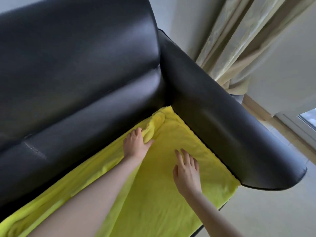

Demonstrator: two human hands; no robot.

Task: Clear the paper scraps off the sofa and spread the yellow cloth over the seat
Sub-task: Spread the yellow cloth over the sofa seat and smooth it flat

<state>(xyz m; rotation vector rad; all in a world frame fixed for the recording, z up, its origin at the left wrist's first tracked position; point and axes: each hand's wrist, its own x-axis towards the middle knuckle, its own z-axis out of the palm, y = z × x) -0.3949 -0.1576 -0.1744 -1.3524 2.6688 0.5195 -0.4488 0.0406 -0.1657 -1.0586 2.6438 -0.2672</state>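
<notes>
The yellow cloth [171, 194] lies spread over the seat of the black leather sofa [77, 74], reaching the right armrest [222, 120] and hanging over the front edge. My left hand [136, 144] grips a bunched fold of the cloth near the back corner, where the seat meets the backrest. My right hand [187, 170] rests flat on the cloth with its fingers straight, a little in front of the left hand. No paper scraps show on the sofa.
A beige curtain [230, 40] hangs behind the armrest, tied low down. A pale wall and a window frame [304, 120] are at the right. Light floor [273, 211] lies past the sofa's front edge.
</notes>
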